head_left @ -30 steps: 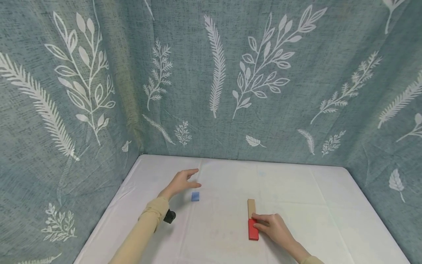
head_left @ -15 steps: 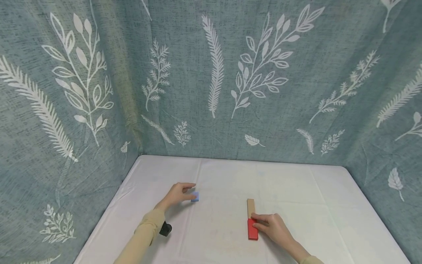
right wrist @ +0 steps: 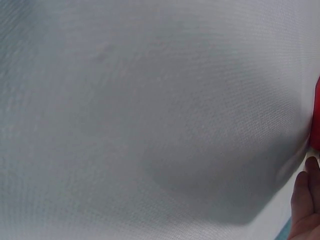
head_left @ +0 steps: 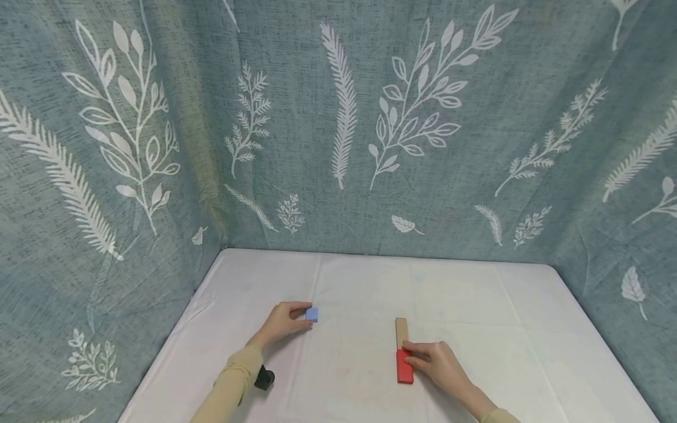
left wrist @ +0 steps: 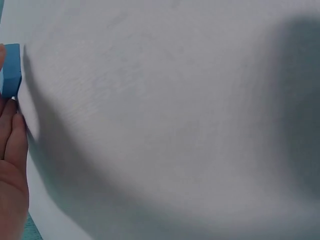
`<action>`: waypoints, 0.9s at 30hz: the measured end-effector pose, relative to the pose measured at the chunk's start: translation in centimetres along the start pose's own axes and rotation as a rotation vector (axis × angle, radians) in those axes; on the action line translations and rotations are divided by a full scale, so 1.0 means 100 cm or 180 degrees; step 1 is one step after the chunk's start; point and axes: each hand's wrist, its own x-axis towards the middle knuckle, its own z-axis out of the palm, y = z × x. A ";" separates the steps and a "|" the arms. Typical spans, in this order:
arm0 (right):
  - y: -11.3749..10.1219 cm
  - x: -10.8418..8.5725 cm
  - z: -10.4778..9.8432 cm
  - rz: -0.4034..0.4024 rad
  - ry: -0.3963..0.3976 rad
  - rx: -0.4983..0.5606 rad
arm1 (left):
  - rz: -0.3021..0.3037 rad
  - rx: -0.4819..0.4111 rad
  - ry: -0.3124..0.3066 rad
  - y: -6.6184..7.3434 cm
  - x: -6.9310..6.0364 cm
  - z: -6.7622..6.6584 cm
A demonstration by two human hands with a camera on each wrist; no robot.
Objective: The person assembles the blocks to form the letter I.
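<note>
On the left part of the white table lies a small blue block (head_left: pixel 312 315). The left hand (head_left: pixel 280 322) pinches it between thumb and fingers; in the left wrist view the blue block (left wrist: pixel 11 70) shows at the left edge, just above the hand's fingers (left wrist: pixel 15 135). Right of centre, a red block (head_left: pixel 404 367) lies end to end with a light wooden block (head_left: pixel 402 332). Thumb and fingers of the right hand (head_left: pixel 441 367) pinch the red block near where the two meet. Only an edge of the red block (right wrist: pixel 316 120) shows in the right wrist view.
A white cloth covers the table (head_left: pixel 349 282). Green-blue curtains (head_left: pixel 296 117) with white leaf prints stand behind it and at both sides. A black device (head_left: pixel 264 378) is at the left wrist.
The left hand has come down toward the front, and its thumb and fingers have closed on the blue block. The right hand and the red and wooden blocks have stayed in place.
</note>
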 end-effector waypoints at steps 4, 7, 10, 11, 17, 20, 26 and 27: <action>0.000 0.000 0.000 -0.0005 -0.0002 -0.0002 | 0.0017 -0.0093 0.0062 0.000 -0.002 0.001; 0.000 0.000 0.001 0.0008 -0.0005 0.0004 | 0.0007 -0.0170 0.0100 -0.002 -0.003 0.002; 0.000 0.000 0.001 0.0015 -0.0008 0.0004 | 0.0000 -0.0176 0.0142 -0.004 -0.004 0.003; 0.000 0.000 0.001 0.0018 -0.0010 0.0002 | -0.0016 -0.0197 0.0159 -0.005 -0.004 0.004; 0.001 0.000 0.001 0.0000 -0.0009 0.0040 | 0.0038 -0.0288 0.0207 -0.010 -0.004 0.006; 0.001 0.000 0.002 -0.0009 -0.0002 0.0073 | 0.0087 -0.0299 0.0239 -0.013 -0.004 0.006; 0.002 0.000 0.002 0.0027 -0.0004 0.0095 | 0.0094 -0.0297 0.0285 -0.016 -0.002 0.007; 0.002 0.000 0.002 0.0036 -0.0007 0.0090 | 0.0082 -0.0297 0.0293 -0.016 -0.001 0.008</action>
